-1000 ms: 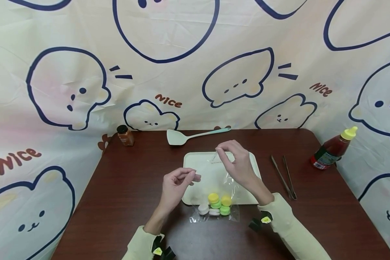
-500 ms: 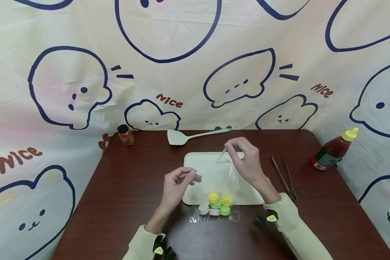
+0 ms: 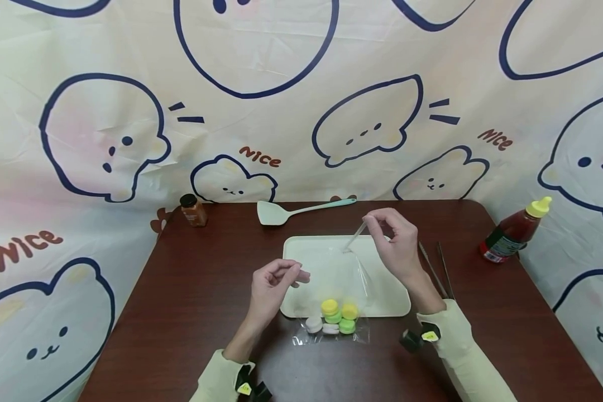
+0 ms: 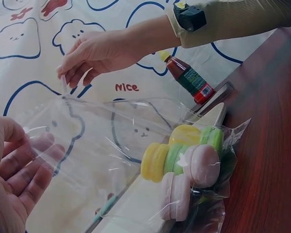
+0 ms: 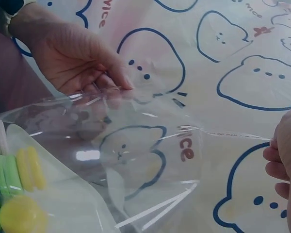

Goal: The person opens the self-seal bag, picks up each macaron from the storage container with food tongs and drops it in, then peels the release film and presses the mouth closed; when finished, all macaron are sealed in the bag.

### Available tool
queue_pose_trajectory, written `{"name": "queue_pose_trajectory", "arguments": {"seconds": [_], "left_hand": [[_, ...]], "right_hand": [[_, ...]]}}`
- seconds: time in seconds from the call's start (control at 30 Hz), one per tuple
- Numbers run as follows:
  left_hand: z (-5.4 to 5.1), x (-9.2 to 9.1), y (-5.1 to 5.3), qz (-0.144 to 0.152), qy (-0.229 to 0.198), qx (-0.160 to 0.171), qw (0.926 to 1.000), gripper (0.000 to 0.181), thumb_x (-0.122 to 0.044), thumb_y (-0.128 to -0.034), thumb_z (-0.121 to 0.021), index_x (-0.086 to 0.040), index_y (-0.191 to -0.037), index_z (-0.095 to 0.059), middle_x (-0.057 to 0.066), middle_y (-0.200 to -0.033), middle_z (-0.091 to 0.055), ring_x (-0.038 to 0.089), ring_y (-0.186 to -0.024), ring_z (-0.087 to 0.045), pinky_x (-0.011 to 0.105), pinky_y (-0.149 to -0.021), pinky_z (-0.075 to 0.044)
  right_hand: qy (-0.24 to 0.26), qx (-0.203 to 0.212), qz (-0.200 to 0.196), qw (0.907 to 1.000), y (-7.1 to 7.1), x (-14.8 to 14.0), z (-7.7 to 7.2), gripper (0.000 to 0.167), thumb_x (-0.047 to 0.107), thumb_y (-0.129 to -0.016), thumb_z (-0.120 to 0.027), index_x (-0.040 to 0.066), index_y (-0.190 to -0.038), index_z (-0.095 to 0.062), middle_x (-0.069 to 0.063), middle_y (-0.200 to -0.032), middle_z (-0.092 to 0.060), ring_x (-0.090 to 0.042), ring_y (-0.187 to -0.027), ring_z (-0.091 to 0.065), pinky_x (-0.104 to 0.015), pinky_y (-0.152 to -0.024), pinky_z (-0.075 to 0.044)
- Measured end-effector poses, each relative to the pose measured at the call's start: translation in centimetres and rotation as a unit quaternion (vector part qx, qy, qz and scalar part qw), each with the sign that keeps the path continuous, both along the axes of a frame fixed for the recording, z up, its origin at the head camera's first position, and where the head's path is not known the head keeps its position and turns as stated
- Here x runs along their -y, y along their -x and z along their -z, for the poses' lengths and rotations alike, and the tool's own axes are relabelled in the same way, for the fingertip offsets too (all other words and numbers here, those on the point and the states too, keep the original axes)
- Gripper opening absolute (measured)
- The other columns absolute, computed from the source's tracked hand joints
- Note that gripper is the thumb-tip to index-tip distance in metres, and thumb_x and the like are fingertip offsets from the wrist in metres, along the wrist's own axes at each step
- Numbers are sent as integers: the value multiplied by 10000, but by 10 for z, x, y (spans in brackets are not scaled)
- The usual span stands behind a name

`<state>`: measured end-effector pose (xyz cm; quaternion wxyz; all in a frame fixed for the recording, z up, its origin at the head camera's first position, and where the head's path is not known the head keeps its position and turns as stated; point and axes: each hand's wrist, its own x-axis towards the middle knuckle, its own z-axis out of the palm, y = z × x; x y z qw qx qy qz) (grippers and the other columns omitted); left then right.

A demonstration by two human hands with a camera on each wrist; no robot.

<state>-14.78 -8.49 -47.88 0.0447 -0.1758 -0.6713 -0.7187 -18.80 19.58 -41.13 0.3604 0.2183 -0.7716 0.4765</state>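
Note:
A clear plastic bag (image 4: 102, 141) holds several yellow, green and pale pink macarons (image 4: 184, 162) at its bottom end. My left hand (image 3: 276, 279) pinches the bag near its mouth at the left side. Between thumb and fingertips, my right hand (image 3: 397, 243) grips the end of a thin clear strip (image 5: 233, 134). That strip runs taut to the bag's top edge, where it is still attached. The bag slants over a white tray (image 3: 399, 304), with the macaron end lying over the tray's near edge. Its transparent outline is hard to see in the head view.
Metal tongs (image 3: 434, 268) lie right of the tray, partly behind the right arm. A red sauce bottle (image 3: 512, 234) stands at the right edge. A pale spatula (image 3: 276, 213) lies at the back, and a small spice jar (image 3: 194, 211) stands back left.
My right hand has moved right and slightly away from me, drawing the strip out longer from the bag's edge. The left hand and the macarons stay in place.

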Motion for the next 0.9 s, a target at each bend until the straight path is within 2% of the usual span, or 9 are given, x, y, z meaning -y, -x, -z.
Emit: {"name": "queue_pose_trajectory", "arguments": {"seconds": [0.3, 0.57, 0.9], "left_hand": [[0, 2, 0, -42, -29, -66, 10000, 161, -75, -1035, -658, 77, -1059, -705, 215, -909, -778, 263, -809, -779, 327, -711, -621], [3, 3, 0, -114, -64, -72, 9999, 120, -67, -1032, -660, 34, -1040, -724, 216, -895, -777, 237, -792, -781, 315, -699, -615], [3, 5, 0, -114, -30, -33, 9999, 162, -79, -1035, -660, 74, -1055, -709, 217, -904, -777, 261, -801, -782, 315, -703, -617]], "right_hand": [[126, 60, 322, 9994, -3, -17, -6, 90, -53, -958, -709, 2, -1004, -763, -126, -978, -750, -72, -879, -632, -134, -810, -506], [258, -139, 668, 9973, -2, -32, -7, 104, -144, -909, -706, -61, -957, -746, -196, -941, -741, -17, -883, -622, -134, -817, -491], [309, -5, 883, 9956, -10, -53, -10, 95, -47, -968, -699, -67, -1042, -756, -195, -1004, -756, -10, -933, -660, -147, -882, -523]]}}
